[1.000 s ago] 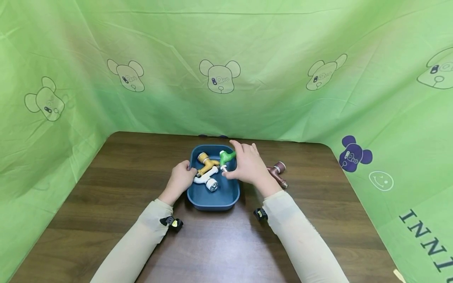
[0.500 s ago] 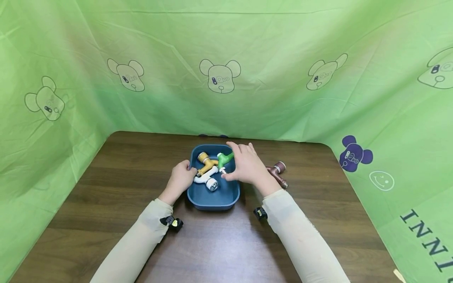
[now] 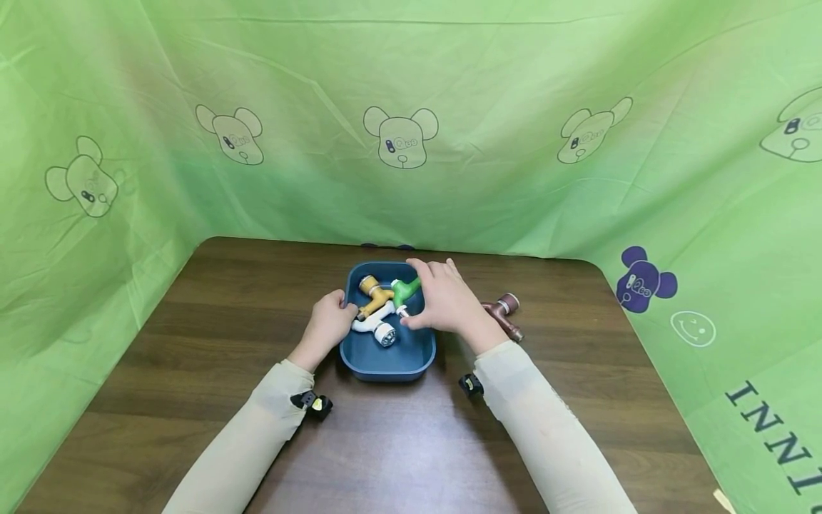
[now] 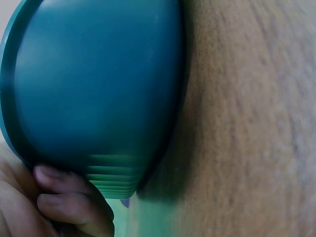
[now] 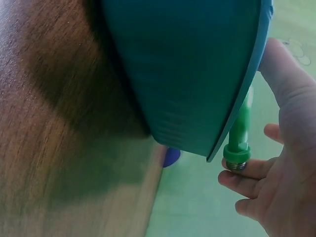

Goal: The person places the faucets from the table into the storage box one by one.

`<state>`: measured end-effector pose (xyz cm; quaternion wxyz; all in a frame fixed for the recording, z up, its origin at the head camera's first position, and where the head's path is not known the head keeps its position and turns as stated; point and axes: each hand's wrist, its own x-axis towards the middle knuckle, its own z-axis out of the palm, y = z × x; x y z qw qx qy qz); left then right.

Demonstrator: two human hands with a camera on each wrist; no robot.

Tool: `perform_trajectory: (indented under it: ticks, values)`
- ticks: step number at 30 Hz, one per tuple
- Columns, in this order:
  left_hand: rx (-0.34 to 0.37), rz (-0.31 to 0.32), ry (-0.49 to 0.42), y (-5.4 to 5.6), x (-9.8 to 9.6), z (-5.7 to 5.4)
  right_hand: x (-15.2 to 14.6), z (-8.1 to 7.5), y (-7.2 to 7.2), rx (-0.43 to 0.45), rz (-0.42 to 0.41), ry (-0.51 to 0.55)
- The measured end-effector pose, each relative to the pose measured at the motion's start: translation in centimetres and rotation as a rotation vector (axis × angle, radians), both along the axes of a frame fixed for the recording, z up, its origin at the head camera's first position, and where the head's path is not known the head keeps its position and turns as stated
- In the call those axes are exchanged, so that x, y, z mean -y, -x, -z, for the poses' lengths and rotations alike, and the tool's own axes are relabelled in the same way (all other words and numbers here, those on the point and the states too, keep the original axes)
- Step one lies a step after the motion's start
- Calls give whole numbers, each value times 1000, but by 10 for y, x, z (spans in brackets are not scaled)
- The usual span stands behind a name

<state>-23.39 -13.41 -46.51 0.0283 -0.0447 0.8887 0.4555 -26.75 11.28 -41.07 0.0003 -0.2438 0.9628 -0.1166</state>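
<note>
A blue plastic basin [image 3: 388,368] stands on the wooden table. My left hand [image 3: 330,321] grips its left rim; in the left wrist view curled fingers [image 4: 69,190] hold the basin's edge. My right hand [image 3: 443,300] reaches over the right rim and holds a green tap [image 3: 404,291] between thumb and fingers. In the right wrist view, the tap's threaded end [image 5: 237,166] lies at the fingers, above the rim. Inside the basin are a yellow tap [image 3: 375,298] and a white tap [image 3: 379,327], the white one nearer the front.
A brownish-red tap [image 3: 504,314] lies on the table right of the basin, partly behind the right wrist. A green cloth [image 3: 401,200] printed with bear heads surrounds the table [image 3: 244,321] at the back and sides. Each wrist wears a small black camera.
My right hand has moved slightly left over the basin, carrying the green tap nearer to the yellow and white taps. My left hand stays on the rim.
</note>
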Motion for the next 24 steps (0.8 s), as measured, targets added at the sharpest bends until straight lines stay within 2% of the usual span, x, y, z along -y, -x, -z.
perform_trajectory:
  ticks: [7,24]
  values:
    - [-2,-3,-6,0,0,-1,1,-1,4,-17,-21,-19]
    - [-19,-1,12,-1,0,0,4,-2,8,15,-71,-51]
